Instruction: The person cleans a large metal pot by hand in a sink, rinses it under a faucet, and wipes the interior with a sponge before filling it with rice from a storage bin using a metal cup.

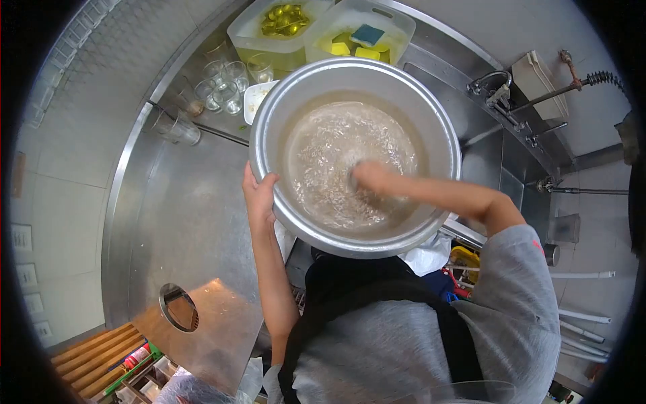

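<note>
A large round metal pot [444, 158] holds cloudy water [323, 145] with pale grains or bits in it, its surface rippled. My left hand [259, 195] grips the pot's left rim, thumb over the edge and fingers against the outer wall. My right hand [367, 176] is at the middle of the pot, blurred by motion, its fingers down at the water; whether they hold anything is hidden.
Several glasses [229, 97] and a white dish [254, 101] stand left of the pot. Two plastic tubs [286, 44] sit behind it, one with sponges [367, 35]. A faucet [498, 97] is at right. The steel counter [195, 209] has a round hole at lower left.
</note>
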The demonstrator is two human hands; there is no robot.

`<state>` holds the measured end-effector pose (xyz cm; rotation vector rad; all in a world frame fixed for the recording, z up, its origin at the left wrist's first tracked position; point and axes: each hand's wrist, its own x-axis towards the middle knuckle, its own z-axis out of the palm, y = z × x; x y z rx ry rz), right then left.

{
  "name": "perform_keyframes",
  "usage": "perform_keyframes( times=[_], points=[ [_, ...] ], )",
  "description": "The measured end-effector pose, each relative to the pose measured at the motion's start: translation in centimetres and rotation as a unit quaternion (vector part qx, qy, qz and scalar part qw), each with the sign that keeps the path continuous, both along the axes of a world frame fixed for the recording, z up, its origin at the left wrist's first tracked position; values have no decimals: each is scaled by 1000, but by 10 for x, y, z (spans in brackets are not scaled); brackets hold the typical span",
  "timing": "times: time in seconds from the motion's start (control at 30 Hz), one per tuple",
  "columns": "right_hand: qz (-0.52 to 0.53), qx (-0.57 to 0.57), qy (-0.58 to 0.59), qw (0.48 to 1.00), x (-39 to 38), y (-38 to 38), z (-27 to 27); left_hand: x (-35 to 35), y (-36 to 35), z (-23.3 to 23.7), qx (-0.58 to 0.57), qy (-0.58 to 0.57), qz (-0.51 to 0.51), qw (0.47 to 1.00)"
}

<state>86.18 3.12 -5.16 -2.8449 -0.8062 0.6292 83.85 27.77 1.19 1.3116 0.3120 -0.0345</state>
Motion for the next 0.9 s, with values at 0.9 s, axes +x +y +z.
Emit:
perform_keyframes(
  times=[0.9],
  points=[
    [-105, -34, -172, 979, 162, -119, -110, 4, -3, -41, 104, -84, 42, 990]
  ],
)
